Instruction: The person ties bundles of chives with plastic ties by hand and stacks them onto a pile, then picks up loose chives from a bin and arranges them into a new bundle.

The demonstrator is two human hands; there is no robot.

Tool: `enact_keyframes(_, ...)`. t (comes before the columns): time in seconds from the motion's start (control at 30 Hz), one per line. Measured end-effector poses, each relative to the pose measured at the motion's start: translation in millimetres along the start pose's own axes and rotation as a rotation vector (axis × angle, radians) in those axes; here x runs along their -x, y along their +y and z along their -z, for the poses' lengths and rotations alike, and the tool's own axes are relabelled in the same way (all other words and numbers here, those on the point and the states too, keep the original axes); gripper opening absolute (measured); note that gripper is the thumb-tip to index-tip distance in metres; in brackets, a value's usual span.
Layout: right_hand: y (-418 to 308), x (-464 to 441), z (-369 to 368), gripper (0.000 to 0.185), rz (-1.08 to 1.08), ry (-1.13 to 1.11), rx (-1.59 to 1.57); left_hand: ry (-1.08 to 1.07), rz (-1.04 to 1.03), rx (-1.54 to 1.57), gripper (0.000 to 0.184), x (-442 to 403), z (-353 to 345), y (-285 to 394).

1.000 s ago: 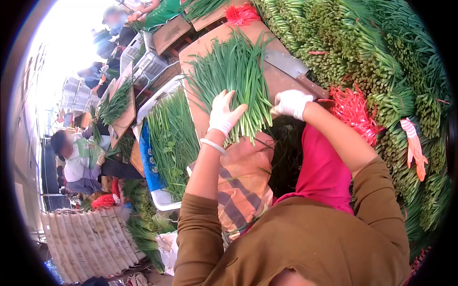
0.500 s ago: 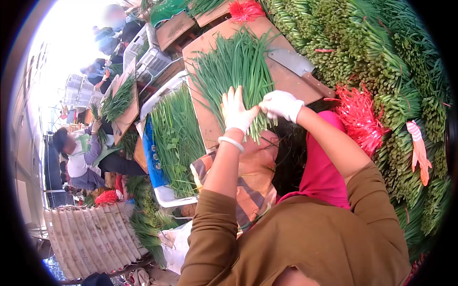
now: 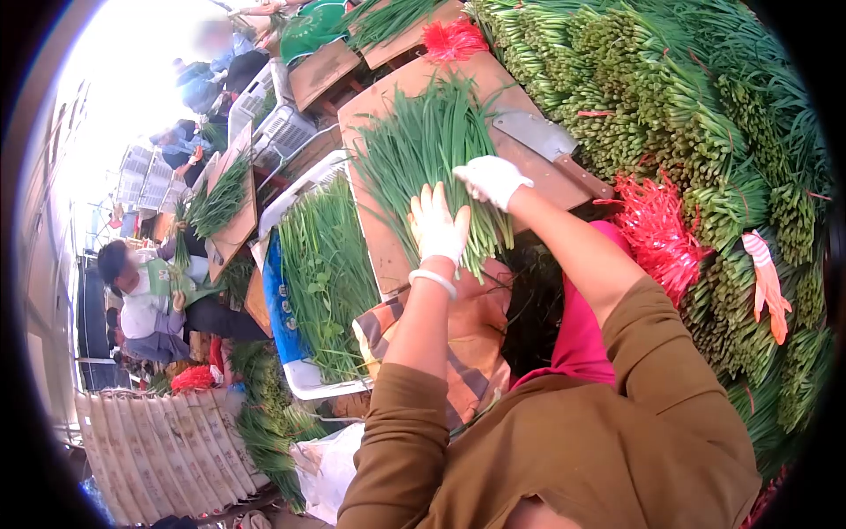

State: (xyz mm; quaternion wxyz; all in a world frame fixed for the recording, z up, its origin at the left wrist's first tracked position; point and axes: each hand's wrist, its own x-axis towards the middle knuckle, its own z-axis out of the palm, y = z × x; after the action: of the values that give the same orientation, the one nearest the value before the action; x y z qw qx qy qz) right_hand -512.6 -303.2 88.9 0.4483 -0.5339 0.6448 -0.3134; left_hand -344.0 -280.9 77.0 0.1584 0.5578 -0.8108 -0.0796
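A spread heap of garlic chives (image 3: 427, 132) lies on a brown board (image 3: 388, 256), its pale stalk ends pointing toward me. My left hand (image 3: 438, 225), in a white glove, rests flat on the stalks with its fingers apart. Just right of it and a little farther up, my right hand (image 3: 495, 180), also gloved, is over the chives with fingers pinched together. What sits between those fingertips is hidden. Beside the heap lies a cleaver (image 3: 538, 134) with a wooden handle (image 3: 582, 176) pointing right.
A white crate (image 3: 304, 379) of loose chives stands left of the board. Bundled chives (image 3: 617, 97) are stacked along the right, with red plastic ties (image 3: 656, 234) and an orange-and-white glove (image 3: 767, 286) nearby. At far left a person (image 3: 150, 291) sits beside another board (image 3: 233, 234).
My right hand has moved from the stalk ends up and left over the leaves, fingers still pinched. My left hand stays flat on the stalks. The seated person's arm has lowered.
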Motion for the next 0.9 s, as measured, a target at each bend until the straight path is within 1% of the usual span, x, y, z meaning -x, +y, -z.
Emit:
enact_keyframes(0.03,2.2,6.2,6.7,0.043,-0.046,0.015,-0.163,0.014,-0.008,-0.008,0.069,-0.5,1.0,0.6)
enact_keyframes(0.07,7.2,9.6,14.3,0.042,-0.036,0.033,-0.138,0.027,-0.016,-0.014,0.068,0.3,1.1,0.9)
enact_keyframes(0.13,13.4,32.9,28.0,0.042,-0.040,0.136,-0.149,0.040,-0.007,-0.056,0.065,4.6,3.6,1.9)
enact_keyframes(0.17,27.8,29.6,28.1,0.043,0.013,0.050,-0.134,0.053,-0.019,-0.069,0.064,0.6,3.5,6.9)
enact_keyframes(0.2,48.1,36.8,23.7,0.039,0.126,0.067,-0.094,0.103,-0.065,-0.110,0.060,-1.6,6.2,8.1)
enact_keyframes(0.23,48.5,56.0,13.5,0.034,0.305,0.089,0.011,0.001,-0.039,-0.054,0.062,0.0,24.0,19.0)
enact_keyframes(0.27,52.1,76.3,2.9,0.030,0.475,0.127,0.166,0.029,-0.065,-0.052,0.062,-2.8,17.9,15.4)
enact_keyframes(0.3,53.0,96.1,-10.8,0.025,0.544,0.139,0.241,0.026,-0.072,-0.055,0.065,-2.1,15.3,14.8)
enact_keyframes(0.33,39.3,128.3,-24.0,0.021,0.689,0.272,0.573,0.054,-0.102,-0.115,0.066,-2.8,10.4,10.6)
enact_keyframes(0.37,19.6,170.1,-23.5,0.016,0.377,-0.023,-0.036,0.002,-0.103,-0.120,0.071,-6.4,8.9,5.6)
enact_keyframes(0.4,21.0,184.2,-39.2,0.016,0.286,-0.032,0.143,-0.059,-0.101,-0.097,0.076,-8.9,14.2,5.6)
enact_keyframes(0.43,69.0,175.2,-84.4,0.018,0.758,0.198,0.257,-0.116,-0.104,-0.067,0.083,-11.5,15.6,0.8)
enact_keyframes(0.47,47.1,207.7,-69.6,0.019,0.766,-0.008,0.491,-0.199,-0.078,-0.087,0.088,-14.1,26.2,5.2)
enact_keyframes(0.5,46.6,227.4,-70.7,0.019,0.641,-0.060,0.262,-0.187,-0.071,-0.099,0.090,-16.7,34.8,9.7)
enact_keyframes(0.53,32.1,247.2,-64.7,0.021,0.251,-0.224,-0.032,-0.175,-0.056,-0.110,0.092,-15.8,41.9,14.4)
enact_keyframes(0.57,24.2,260.2,-56.8,0.022,0.230,-0.220,0.070,-0.057,-0.105,-0.096,0.086,-13.8,49.8,21.8)
enact_keyframes(0.6,22.7,270.3,-50.6,0.022,0.211,-0.226,0.172,0.020,-0.183,-0.001,0.081,-11.1,54.8,26.3)
enact_keyframes(0.67,32.3,281.5,-44.5,0.022,0.260,-0.204,0.203,0.178,-0.316,0.182,0.071,-2.0,72.7,35.6)
enact_keyframes(0.7,38.3,285.6,-45.3,0.022,0.344,-0.084,0.129,0.236,-0.329,0.298,0.053,12.7,81.7,43.3)
enact_keyframes(0.73,33.9,291.6,-38.8,0.023,0.284,-0.091,0.025,0.243,-0.338,0.450,0.034,26.1,92.3,50.6)
enact_keyframes(0.8,32.3,294.6,-37.9,0.027,0.248,-0.035,0.003,0.062,-0.235,0.907,0.018,44.8,88.4,33.9)
enact_keyframes(0.83,28.8,294.9,-34.0,0.027,0.238,-0.073,0.018,0.036,-0.172,1.016,0.013,65.2,103.8,45.7)
enact_keyframes(0.87,27.2,295.8,-31.7,0.026,0.314,-0.047,0.072,-0.048,-0.068,1.049,0.014,80.1,116.9,45.6)
enact_keyframes(0.9,24.6,297.7,-25.2,0.025,0.347,-0.029,0.123,-0.048,-0.016,1.026,0.015,90.3,119.0,40.3)
